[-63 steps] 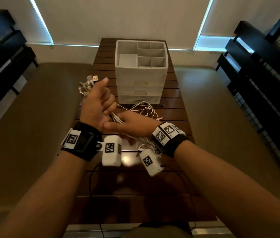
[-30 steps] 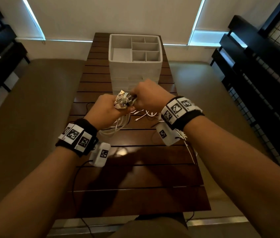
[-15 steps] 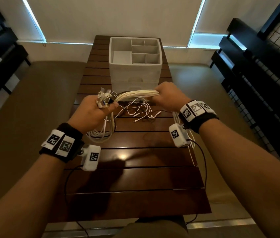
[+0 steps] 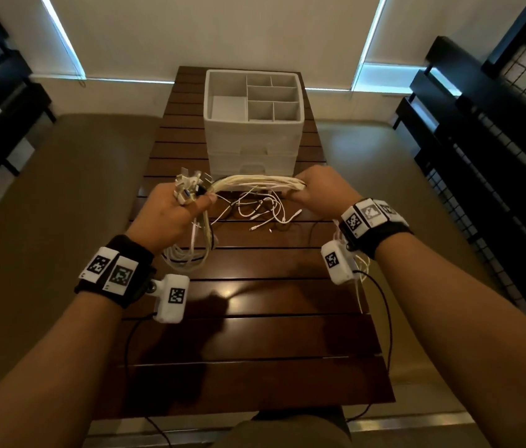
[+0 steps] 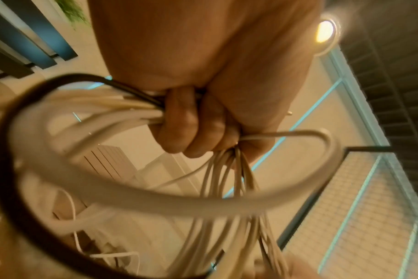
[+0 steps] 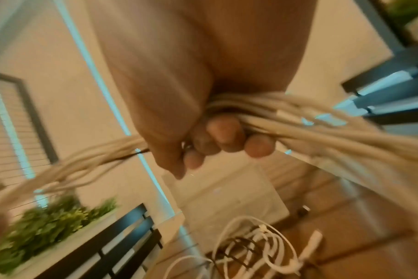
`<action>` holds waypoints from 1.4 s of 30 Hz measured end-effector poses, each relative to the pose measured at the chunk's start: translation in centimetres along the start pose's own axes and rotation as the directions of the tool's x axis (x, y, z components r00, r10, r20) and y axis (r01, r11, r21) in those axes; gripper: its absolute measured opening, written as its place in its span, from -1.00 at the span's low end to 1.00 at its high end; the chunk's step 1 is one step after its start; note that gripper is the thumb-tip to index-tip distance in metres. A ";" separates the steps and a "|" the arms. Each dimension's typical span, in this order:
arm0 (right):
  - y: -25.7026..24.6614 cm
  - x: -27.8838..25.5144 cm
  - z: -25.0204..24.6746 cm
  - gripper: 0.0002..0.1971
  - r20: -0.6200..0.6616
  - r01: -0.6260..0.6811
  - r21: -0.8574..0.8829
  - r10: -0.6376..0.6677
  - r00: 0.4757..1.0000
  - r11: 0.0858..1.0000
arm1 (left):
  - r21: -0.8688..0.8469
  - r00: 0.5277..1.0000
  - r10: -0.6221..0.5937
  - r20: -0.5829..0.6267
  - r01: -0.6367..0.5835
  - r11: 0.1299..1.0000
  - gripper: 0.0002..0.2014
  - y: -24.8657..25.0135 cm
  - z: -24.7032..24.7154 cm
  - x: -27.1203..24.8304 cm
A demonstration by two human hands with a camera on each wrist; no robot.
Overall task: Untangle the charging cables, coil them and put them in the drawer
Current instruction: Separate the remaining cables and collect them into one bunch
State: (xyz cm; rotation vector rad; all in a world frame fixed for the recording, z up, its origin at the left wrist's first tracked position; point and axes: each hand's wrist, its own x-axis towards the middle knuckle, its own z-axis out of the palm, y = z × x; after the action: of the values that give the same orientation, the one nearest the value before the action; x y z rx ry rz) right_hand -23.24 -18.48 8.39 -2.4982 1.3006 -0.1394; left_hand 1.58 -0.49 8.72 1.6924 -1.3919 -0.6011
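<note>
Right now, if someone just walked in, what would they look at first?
Probably the fat bundle of white cables stretched between the left hand and the right hand, just above the wooden table. The left hand grips the end with all the plugs. Behind that stands a white drawer box with open compartments on top, and thinner loose cables lie on the table under the bundle.

I seem to be on a home balcony or patio. My slatted wooden table [image 4: 255, 334] stands before drawn blinds [image 4: 216, 30]; dark slatted benches [image 4: 487, 124] flank it, and a planter of greenery [image 6: 50, 222] sits behind one bench.
</note>
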 end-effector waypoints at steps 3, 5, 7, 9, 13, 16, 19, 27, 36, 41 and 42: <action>0.4 -1.1 1.8 -0.76 -0.030 -0.054 0.019 0.055 0.998 0.998 | 0.051 0.999 -0.007 -0.033 0.008 0.999 -0.80 -0.8 -1.1 0.2; 0.9 -1.3 2.7 -0.79 -0.061 -0.082 0.022 0.083 0.995 0.996 | 0.059 0.998 -0.031 -0.049 0.034 0.998 -0.83 -1.5 -1.3 -0.1; 1.6 -1.5 3.1 -0.72 -0.018 -0.132 0.019 0.133 0.991 0.991 | 0.020 0.994 -0.073 -0.076 0.074 0.997 -0.84 -2.4 -1.5 -0.4; 2.0 -2.0 3.1 -0.63 0.051 -0.166 -0.060 0.169 0.984 0.984 | 0.006 0.992 -0.108 -0.063 0.109 0.994 -0.84 -3.1 -1.6 -0.9; 1.4 -2.3 1.7 -0.61 0.042 -0.156 -0.145 0.164 0.986 0.977 | 0.018 0.989 -0.139 -0.047 0.140 0.990 -0.71 -3.8 -1.0 -1.5; 1.0 -2.2 0.7 -0.61 0.033 -0.134 -0.166 0.141 0.989 0.977 | 0.018 0.987 -0.153 -0.046 0.154 0.988 -0.67 -4.3 -1.1 -1.5; 0.9 -2.5 1.4 -0.63 0.076 -0.115 -0.272 0.141 0.987 0.955 | 0.031 0.987 -0.160 -0.007 0.160 0.987 -0.73 -4.3 -0.7 -1.6; -0.5 -1.9 3.3 -0.21 0.399 0.028 -0.306 0.102 0.911 0.951 | 0.192 0.944 -0.160 0.289 0.106 0.976 -0.74 -6.0 2.0 -2.0; -6.4 -3.5 7.9 -0.66 0.366 0.244 0.238 -0.320 0.874 0.940 | 0.078 0.911 -0.117 0.396 0.094 0.993 -0.84 -4.5 5.7 -1.8; -2.3 -2.1 9.9 -0.80 0.333 0.224 -0.051 -0.195 0.923 0.973 | -0.117 0.989 -0.143 0.029 0.145 0.982 -0.83 -3.6 4.1 -1.7; -1.4 -2.1 10.4 -0.79 0.391 0.198 -0.142 -0.129 0.911 0.970 | -0.189 0.983 -0.181 -0.042 0.170 0.967 -0.80 -3.3 3.7 -1.7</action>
State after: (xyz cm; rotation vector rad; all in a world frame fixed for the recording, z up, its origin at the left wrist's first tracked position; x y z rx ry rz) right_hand -21.01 -13.57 -0.84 -2.6071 0.9800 0.4238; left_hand 0.05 0.07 3.76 1.6797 -1.1161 -0.7497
